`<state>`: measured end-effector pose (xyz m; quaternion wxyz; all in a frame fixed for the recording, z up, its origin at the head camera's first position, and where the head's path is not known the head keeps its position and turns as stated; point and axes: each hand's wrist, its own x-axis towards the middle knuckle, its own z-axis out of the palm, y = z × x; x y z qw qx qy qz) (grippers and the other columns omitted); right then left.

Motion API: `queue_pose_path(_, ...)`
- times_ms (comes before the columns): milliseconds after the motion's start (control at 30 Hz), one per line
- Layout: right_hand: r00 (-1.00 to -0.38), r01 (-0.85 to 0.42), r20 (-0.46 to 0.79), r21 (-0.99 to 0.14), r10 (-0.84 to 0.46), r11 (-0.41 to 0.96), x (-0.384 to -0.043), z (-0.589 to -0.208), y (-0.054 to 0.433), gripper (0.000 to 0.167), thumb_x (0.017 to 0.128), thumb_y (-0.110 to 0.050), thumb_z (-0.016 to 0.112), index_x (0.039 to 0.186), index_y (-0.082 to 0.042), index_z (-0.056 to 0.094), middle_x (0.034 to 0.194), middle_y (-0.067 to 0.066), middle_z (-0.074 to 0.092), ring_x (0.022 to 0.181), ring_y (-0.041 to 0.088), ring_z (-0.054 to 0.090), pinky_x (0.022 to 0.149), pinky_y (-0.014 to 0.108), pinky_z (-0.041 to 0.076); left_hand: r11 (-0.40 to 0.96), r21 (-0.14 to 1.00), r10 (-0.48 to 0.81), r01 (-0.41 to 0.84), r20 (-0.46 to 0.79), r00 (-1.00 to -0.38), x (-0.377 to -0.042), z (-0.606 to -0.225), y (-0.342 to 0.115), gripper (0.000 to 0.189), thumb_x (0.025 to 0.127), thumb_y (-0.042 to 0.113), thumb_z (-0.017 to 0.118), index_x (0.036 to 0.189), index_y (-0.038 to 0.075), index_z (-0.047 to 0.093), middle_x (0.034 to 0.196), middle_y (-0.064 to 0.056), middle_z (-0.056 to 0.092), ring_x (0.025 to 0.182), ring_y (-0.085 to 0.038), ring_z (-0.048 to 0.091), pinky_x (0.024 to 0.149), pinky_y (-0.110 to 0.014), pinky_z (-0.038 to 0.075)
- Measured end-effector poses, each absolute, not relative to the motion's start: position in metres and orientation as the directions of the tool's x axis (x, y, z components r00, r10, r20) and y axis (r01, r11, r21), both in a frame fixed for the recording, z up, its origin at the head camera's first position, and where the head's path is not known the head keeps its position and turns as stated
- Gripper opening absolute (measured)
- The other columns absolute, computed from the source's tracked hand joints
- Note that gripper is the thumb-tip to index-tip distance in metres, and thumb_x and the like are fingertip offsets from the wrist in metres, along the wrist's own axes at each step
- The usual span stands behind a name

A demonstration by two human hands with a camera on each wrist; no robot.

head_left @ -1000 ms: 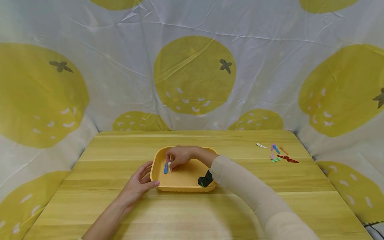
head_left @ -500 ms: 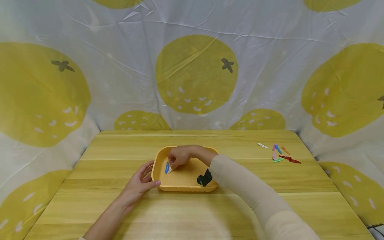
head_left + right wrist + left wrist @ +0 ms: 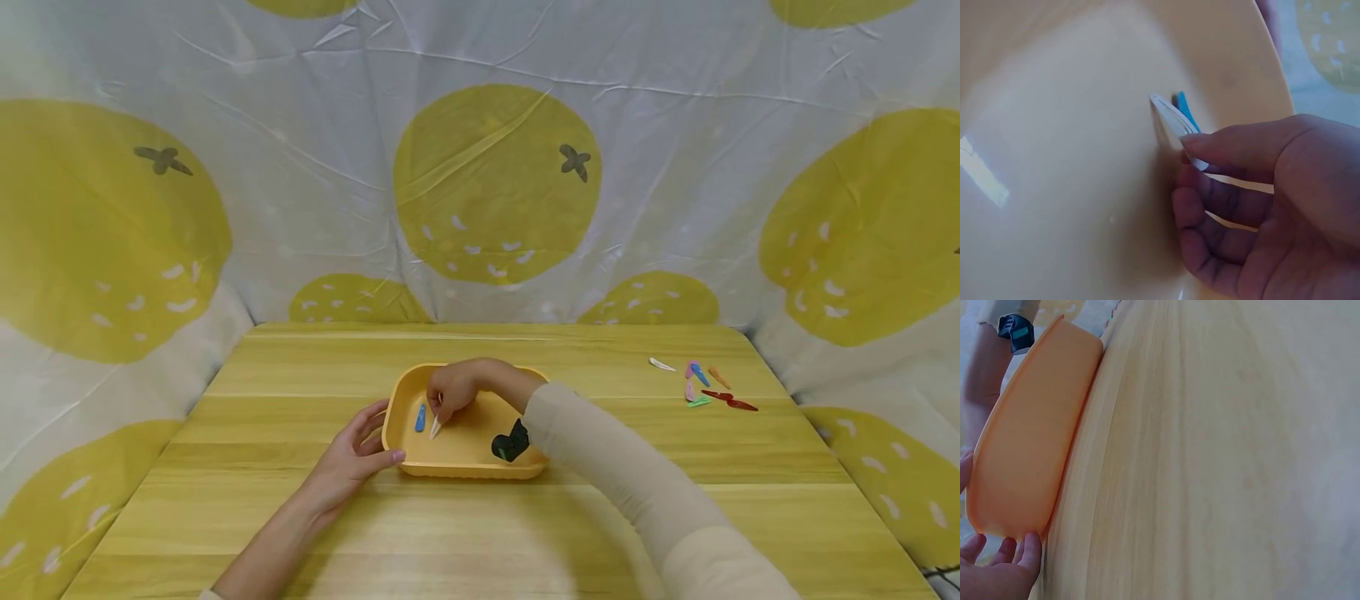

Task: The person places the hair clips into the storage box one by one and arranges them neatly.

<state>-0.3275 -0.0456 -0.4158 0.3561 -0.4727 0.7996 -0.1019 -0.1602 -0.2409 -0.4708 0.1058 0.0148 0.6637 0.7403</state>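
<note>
In the head view my left hand (image 3: 358, 447) holds the left front corner of a yellow-orange plastic basin (image 3: 472, 470), thumb at the front and fingers along the outer end wall. Inside the basin, my right hand (image 3: 456, 392) pinches a white snap hair clip (image 3: 434, 428) between thumb and forefinger. The right wrist view shows this white clip (image 3: 1172, 115) tilted, its far tip pointing away from the hand. A blue hair clip (image 3: 421, 418) lies on the basin floor to the left, partly hidden behind the white one in the right wrist view.
At the table's far right lie several loose hair clips: a white one (image 3: 662, 364), a blue one (image 3: 701, 374), an orange one (image 3: 719, 377), a green one (image 3: 699, 402), plus pink and dark red ones. A black wrist device (image 3: 512, 442) hangs under the right sleeve.
My right hand has shifted slightly right, drawing the white hair clip away from the blue one and tilting it. My left hand keeps its place on the basin.
</note>
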Motion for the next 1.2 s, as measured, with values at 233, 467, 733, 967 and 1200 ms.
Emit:
queue_pose_path(233, -0.376, -0.682, -0.464, -0.448, -0.802, 0.578, -0.3241, -0.4209, -0.0502, 0.013, 0.095, -0.013, 0.074, 0.086, -0.011, 0.067, 0.075, -0.004, 0.057, 0.061, 0.009, 0.051, 0.058, 0.022, 0.042, -0.103, 0.985, 0.175, -0.137, -0.118, -0.977, -0.1602, -0.4713, -0.241, 0.087, 0.091, -0.004, 0.076, 0.161, 0.005, 0.026, 0.161, -0.021, 0.031, 0.144, -0.042, 0.038, 0.099, -0.029, 0.049)
queue_pose_path(467, -0.35, -0.758, -0.425, -0.395, -0.835, 0.519, -0.324, -0.4198, -0.0499, 0.012, 0.096, -0.012, 0.073, 0.085, -0.013, 0.067, 0.08, -0.005, 0.058, 0.071, 0.01, 0.052, 0.065, 0.021, 0.041, -0.094, 0.987, 0.169, -0.133, -0.116, -0.979, -0.1595, -0.47, -0.2406, 0.086, 0.091, -0.004, 0.076, 0.16, 0.005, 0.026, 0.16, -0.022, 0.032, 0.143, -0.042, 0.039, 0.098, -0.029, 0.049)
queue_pose_path(733, -0.38, -0.787, -0.38, -0.346, -0.843, 0.511, -0.3231, -0.4204, -0.0478, 0.008, 0.095, -0.013, 0.075, 0.099, -0.012, 0.068, 0.088, -0.006, 0.059, 0.077, 0.012, 0.053, 0.069, 0.022, 0.042, -0.097, 0.985, 0.164, -0.141, -0.124, -0.979, -0.1587, -0.4683, -0.2391, 0.086, 0.09, -0.005, 0.075, 0.16, 0.005, 0.026, 0.16, -0.021, 0.031, 0.144, -0.042, 0.037, 0.098, -0.029, 0.05)
queue_pose_path(967, -0.394, -0.781, -0.355, -0.356, -0.848, 0.512, -0.3213, -0.4175, -0.0447, 0.01, 0.096, -0.012, 0.074, 0.089, -0.013, 0.066, 0.083, -0.005, 0.059, 0.073, 0.013, 0.054, 0.066, 0.022, 0.042, -0.091, 0.987, 0.158, -0.136, -0.121, -0.98, -0.1584, -0.4668, -0.2382, 0.087, 0.09, -0.005, 0.076, 0.161, 0.004, 0.026, 0.16, -0.022, 0.032, 0.143, -0.042, 0.038, 0.098, -0.028, 0.05)
queue_pose_path(1200, -0.388, -0.801, -0.352, -0.328, -0.852, 0.5, -0.3218, -0.4249, -0.0456, 0.017, 0.096, -0.011, 0.074, 0.083, -0.014, 0.064, 0.078, -0.007, 0.056, 0.071, 0.01, 0.052, 0.066, 0.021, 0.041, -0.095, 0.985, 0.149, -0.141, -0.126, -0.981, -0.1585, -0.4688, -0.2387, 0.086, 0.089, -0.007, 0.075, 0.16, 0.005, 0.028, 0.16, -0.02, 0.033, 0.143, -0.041, 0.038, 0.098, -0.028, 0.049)
